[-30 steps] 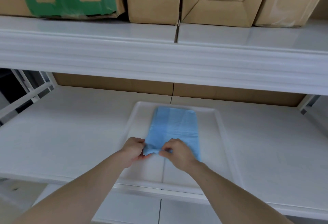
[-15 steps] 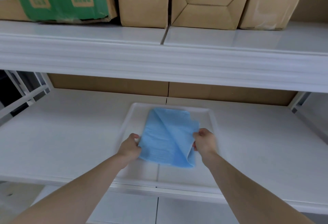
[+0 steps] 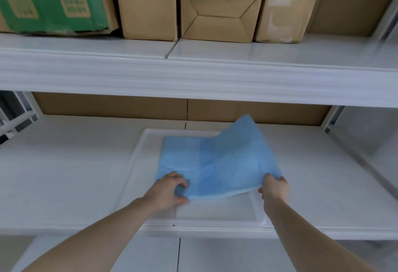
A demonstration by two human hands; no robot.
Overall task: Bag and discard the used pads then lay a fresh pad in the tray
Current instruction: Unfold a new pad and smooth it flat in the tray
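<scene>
Pad (image 3: 217, 164), blue, lies partly unfolded inside the white tray (image 3: 137, 155) on the lower shelf (image 3: 64, 174). Its left portion rests flat on the tray floor; its right portion is raised, the far corner standing up above the tray's far rim. Left hand (image 3: 167, 191) grasps the pad's near left corner, thumb and curled fingers closed on the material, low over the tray floor. Right hand (image 3: 274, 188) grips the near right corner and holds it lifted clear of the tray floor near the tray's right wall. Tray sits at the near edge of the lower shelf. Upper shelf (image 3: 193, 77) carries a green carton (image 3: 51, 0) at far left and brown cardboard boxes (image 3: 219, 15) to its right.
</scene>
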